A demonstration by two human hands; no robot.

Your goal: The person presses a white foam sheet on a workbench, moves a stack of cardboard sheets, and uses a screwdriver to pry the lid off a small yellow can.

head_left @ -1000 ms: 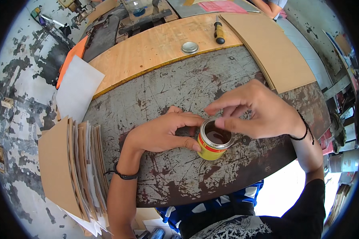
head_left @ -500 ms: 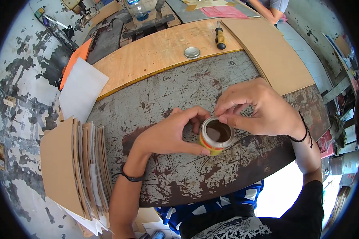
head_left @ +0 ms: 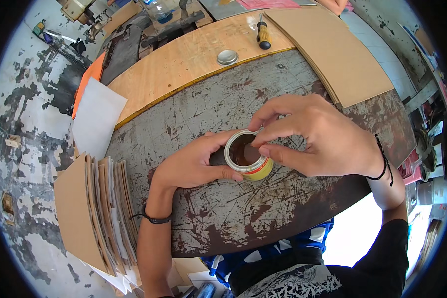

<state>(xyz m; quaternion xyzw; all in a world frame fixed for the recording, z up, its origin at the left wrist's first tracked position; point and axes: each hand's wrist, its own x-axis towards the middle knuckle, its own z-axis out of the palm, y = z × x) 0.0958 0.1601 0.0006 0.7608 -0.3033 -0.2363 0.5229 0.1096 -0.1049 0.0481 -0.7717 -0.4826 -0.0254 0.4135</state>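
Note:
A small open can [head_left: 259, 172] with a yellow and red side and a bare metal rim is tilted, its mouth toward me. Brown liquid [head_left: 243, 151] shows inside. My left hand [head_left: 191, 161] grips the can from the left, thumb on the near side and fingers behind it. My right hand [head_left: 315, 136] is at the right of the can's rim. Its index fingertip hangs over the opening and its thumb is against the rim, the two tips close together on it. Whether anything small is between them is hidden.
A round metal lid [head_left: 227, 57] and a yellow-and-black screwdriver [head_left: 263, 36] lie on a wooden board [head_left: 184, 64]. Cardboard sheets [head_left: 333, 54] are stacked at the far right, more boards [head_left: 74, 213] stand at left. White paper [head_left: 97, 116] leans farther back. Another person's arm [head_left: 335, 5] shows at the top.
The can has shifted a little left and tips more toward me, turning along with my left hand. My right-hand fingers have spread slightly and reach farther over the opening. The whole view has shifted slightly.

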